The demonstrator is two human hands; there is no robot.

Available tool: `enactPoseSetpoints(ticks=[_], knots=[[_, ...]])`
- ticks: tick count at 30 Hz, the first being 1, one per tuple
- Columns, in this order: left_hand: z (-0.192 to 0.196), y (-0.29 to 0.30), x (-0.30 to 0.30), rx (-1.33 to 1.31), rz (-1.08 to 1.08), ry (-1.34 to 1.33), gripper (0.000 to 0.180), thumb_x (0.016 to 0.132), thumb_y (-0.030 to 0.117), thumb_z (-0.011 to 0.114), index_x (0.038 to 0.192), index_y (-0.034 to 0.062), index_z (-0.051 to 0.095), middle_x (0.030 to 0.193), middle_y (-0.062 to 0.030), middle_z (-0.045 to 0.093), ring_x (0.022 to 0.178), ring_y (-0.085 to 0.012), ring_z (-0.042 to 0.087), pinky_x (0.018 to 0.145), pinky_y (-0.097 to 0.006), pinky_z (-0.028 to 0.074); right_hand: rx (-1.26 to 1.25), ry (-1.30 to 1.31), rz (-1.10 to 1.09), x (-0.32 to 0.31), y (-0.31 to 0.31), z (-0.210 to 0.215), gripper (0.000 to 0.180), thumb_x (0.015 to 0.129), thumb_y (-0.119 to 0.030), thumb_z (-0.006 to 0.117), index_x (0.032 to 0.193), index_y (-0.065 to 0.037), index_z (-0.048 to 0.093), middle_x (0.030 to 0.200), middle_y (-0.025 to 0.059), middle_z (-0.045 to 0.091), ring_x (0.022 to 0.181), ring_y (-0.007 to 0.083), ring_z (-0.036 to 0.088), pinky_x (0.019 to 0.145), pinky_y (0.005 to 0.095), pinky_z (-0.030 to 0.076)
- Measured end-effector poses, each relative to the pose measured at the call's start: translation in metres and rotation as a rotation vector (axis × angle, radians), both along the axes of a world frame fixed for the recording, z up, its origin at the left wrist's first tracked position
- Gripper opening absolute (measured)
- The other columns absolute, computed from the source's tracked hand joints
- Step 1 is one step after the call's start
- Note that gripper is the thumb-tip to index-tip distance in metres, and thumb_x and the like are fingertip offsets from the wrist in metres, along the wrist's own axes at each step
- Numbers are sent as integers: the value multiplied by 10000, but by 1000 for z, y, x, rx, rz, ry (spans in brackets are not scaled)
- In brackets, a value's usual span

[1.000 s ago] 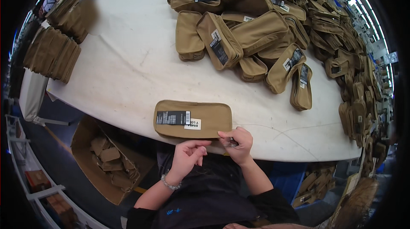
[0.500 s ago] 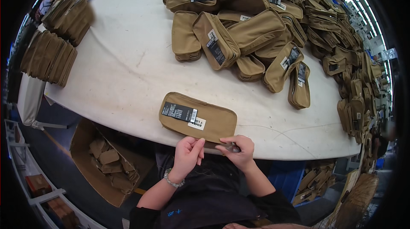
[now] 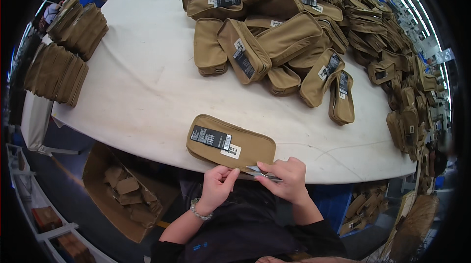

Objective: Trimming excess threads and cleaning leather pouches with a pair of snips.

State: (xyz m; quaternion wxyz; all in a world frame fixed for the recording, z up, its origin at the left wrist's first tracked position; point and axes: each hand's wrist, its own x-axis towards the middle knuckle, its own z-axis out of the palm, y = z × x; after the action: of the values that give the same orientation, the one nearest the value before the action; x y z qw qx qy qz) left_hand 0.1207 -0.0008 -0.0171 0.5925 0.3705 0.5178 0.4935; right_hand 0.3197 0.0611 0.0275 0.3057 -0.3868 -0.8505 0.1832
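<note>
Tan pouch (image 3: 230,143) was laid flat at the near edge of the white worktop (image 3: 142,86), label side up, black tag and small white sticker showing. Both hands were positioned at its near long edge.

Left hand (image 3: 216,187): grip was closed in a pinch on the pouch's near edge, thumb and fingertips on the fabric. A beaded bracelet (image 3: 198,211) was seen on that wrist.

Right hand (image 3: 289,179): grip was closed around small metal snips (image 3: 260,172), blades pointed toward the left-hand pinch and set right at the pouch edge. How far the blades were open could not be told.

Just right of the pinch were the snips; directly beyond both grips, the pouch body. Well beyond it, across bare worktop, a large heap of tan pouches (image 3: 274,42) was piled, running along the far right side. Far left of the grips, neat stacks of flat tan pieces (image 3: 64,57) were set at the worktop's end. Below left of the left hand, on the floor, an open cardboard box (image 3: 122,189) with tan scraps inside was noted.
</note>
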Motion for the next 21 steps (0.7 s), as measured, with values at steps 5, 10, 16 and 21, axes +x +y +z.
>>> enactPoseSetpoints(ticks=[5, 10, 16, 21], knots=[[-6, -9, -2, -97, -30, -90, 183, 962, 124, 592, 866, -25, 637, 553, 28, 540, 435, -9, 434, 398, -189, 308, -10, 92, 23, 3, 1, -3, 304, 674, -185, 817, 958, -117, 732, 628, -19, 620, 463, 160, 464, 495, 295, 281], [-15, -23, -13, -164, -19, -72, 190, 971, 140, 573, 879, -21, 615, 537, 18, 520, 408, -16, 408, 382, -186, 293, -213, 219, -175, 11, 5, -9, 245, 739, -135, 782, 966, -69, 717, 761, 52, 685, 588, 170, 604, 546, 272, 414], [-21, -32, -35, -73, 125, -125, 128, 962, 83, 541, 950, -33, 594, 578, 15, 523, 425, -15, 396, 388, -181, 284, -330, 244, -193, 10, 5, -9, 242, 786, -29, 729, 1024, 3, 695, 835, 65, 679, 706, 106, 588, 634, 217, 459], [-25, -37, -53, -58, 187, -103, 112, 958, 68, 529, 948, -26, 589, 604, 24, 520, 460, -5, 407, 394, -170, 302, -409, 251, -252, 7, 3, -8, 255, 780, -32, 747, 1028, 2, 695, 878, 65, 692, 738, 89, 599, 650, 213, 470]])
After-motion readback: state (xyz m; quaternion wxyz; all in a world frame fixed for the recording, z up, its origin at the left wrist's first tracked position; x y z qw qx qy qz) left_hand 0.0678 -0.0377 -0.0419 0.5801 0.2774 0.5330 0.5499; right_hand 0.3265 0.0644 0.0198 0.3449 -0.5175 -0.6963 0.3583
